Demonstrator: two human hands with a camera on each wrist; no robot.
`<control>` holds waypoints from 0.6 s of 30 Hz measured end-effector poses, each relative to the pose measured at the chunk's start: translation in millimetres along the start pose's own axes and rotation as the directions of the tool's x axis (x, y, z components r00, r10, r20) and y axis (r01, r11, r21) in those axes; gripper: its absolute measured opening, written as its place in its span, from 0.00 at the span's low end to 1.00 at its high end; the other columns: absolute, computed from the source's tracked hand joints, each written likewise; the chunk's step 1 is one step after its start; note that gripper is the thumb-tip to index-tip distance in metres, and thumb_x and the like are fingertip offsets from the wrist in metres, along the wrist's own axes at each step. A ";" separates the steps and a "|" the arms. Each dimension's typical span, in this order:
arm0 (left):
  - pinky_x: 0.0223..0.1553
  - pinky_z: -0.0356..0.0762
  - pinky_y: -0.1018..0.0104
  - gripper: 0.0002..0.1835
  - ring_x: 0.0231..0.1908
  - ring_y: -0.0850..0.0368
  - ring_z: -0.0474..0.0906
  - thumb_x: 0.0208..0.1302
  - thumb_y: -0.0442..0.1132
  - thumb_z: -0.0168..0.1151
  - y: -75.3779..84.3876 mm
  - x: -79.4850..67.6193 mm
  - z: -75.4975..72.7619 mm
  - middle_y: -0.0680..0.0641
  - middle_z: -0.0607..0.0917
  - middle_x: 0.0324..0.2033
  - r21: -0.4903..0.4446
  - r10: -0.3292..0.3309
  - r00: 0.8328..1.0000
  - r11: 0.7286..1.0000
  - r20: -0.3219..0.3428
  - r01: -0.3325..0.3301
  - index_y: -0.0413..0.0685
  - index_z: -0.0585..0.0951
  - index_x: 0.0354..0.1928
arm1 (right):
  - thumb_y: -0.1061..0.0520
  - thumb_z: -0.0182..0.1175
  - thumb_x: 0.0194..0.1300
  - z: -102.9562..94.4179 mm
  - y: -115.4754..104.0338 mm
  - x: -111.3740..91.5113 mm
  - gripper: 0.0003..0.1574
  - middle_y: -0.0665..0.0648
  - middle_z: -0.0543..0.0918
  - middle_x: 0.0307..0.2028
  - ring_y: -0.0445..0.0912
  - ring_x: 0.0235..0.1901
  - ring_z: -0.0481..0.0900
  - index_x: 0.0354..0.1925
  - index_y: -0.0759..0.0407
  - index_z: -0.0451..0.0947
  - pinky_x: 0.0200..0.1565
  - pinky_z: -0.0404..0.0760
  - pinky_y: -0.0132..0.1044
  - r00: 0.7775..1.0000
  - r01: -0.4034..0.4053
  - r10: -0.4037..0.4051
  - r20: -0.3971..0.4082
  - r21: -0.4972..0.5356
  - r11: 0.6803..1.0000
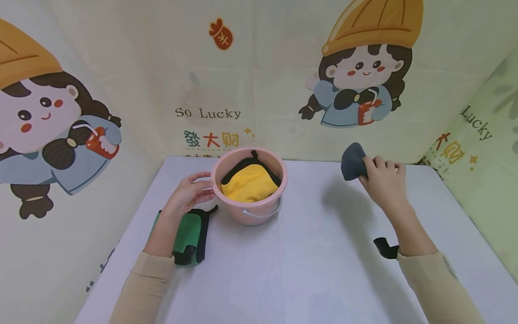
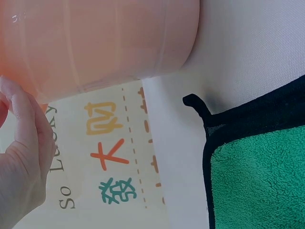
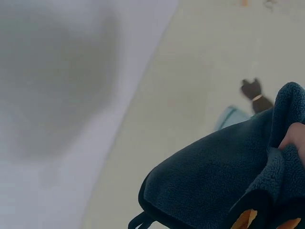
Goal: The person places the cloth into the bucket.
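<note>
A pink bucket (image 1: 252,213) with a pale handle stands upright on the table, with a yellow towel (image 1: 251,184) with black edging inside. My left hand (image 1: 190,193) touches the bucket's left side near the rim with its loosely bent fingers. Beneath that forearm lies a green towel (image 1: 188,231) with black edging and a hanging loop; the arm hides part of it. Raised above the table at the right, my right hand (image 1: 384,180) grips a dark blue towel (image 1: 353,162), bunched, with dark edging and a loop in the right wrist view.
The white table (image 1: 307,270) ends at a pale cloth backdrop (image 1: 275,90) printed with cartoon figures and lettering. A small black piece (image 1: 386,248) shows beside the right wrist, and another (image 1: 185,255) beside the left.
</note>
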State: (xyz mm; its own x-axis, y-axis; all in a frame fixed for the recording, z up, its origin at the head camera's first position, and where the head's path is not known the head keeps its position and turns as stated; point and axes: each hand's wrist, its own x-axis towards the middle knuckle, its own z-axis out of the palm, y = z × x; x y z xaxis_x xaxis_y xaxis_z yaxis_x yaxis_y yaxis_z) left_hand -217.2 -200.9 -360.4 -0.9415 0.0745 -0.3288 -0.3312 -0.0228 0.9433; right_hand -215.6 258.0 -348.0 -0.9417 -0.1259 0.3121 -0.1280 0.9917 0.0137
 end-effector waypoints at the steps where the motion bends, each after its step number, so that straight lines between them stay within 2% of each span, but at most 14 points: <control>1: 0.40 0.80 0.66 0.33 0.33 0.56 0.82 0.58 0.40 0.63 -0.1 0.3 0.0 0.41 0.75 0.46 -0.001 -0.003 1.000 1.000 -0.003 0.003 0.42 0.61 0.63 | 0.56 0.59 0.60 -3.1 -4.6 2.1 0.28 0.72 0.67 0.46 0.69 0.46 0.64 0.54 0.66 0.62 0.50 0.57 0.65 1.000 0.011 -0.011 -0.012 -0.003 1.000; 9: 0.39 0.80 0.67 0.30 0.33 0.58 0.82 0.63 0.37 0.58 -0.8 4.4 -1.0 0.40 0.73 0.49 -0.008 -0.043 0.999 0.999 -0.019 0.043 0.45 0.60 0.65 | 0.56 0.63 0.57 -20.1 -39.7 18.0 0.26 0.69 0.71 0.42 0.66 0.44 0.67 0.52 0.64 0.67 0.50 0.61 0.61 0.988 0.118 -0.120 -0.096 -0.026 0.993; 13: 0.39 0.80 0.68 0.29 0.32 0.58 0.82 0.63 0.37 0.58 -0.7 4.0 -1.1 0.40 0.73 0.48 -0.016 -0.042 0.999 0.999 -0.015 0.041 0.45 0.60 0.64 | 0.57 0.64 0.56 -24.9 -55.0 24.2 0.26 0.67 0.71 0.41 0.64 0.41 0.68 0.51 0.63 0.68 0.48 0.63 0.59 0.975 0.176 -0.179 -0.130 -0.033 0.984; 18: 0.39 0.80 0.68 0.30 0.33 0.57 0.82 0.63 0.37 0.57 -0.2 2.9 -1.5 0.39 0.73 0.49 -0.006 -0.028 1.000 1.000 -0.006 0.028 0.44 0.59 0.65 | 0.55 0.65 0.55 -29.1 -74.3 30.8 0.26 0.65 0.71 0.40 0.61 0.41 0.68 0.51 0.62 0.69 0.48 0.63 0.58 0.962 0.234 -0.239 -0.136 -0.052 0.971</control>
State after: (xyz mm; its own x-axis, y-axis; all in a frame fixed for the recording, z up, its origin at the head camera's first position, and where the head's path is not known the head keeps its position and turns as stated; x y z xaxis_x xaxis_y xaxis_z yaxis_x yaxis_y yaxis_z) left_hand -220.0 -202.2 -361.7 -0.9322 0.0689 -0.3552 -0.3577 -0.0265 0.9335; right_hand -226.1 181.2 -311.7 -0.8325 -0.3541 0.4260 -0.3280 0.9348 0.1361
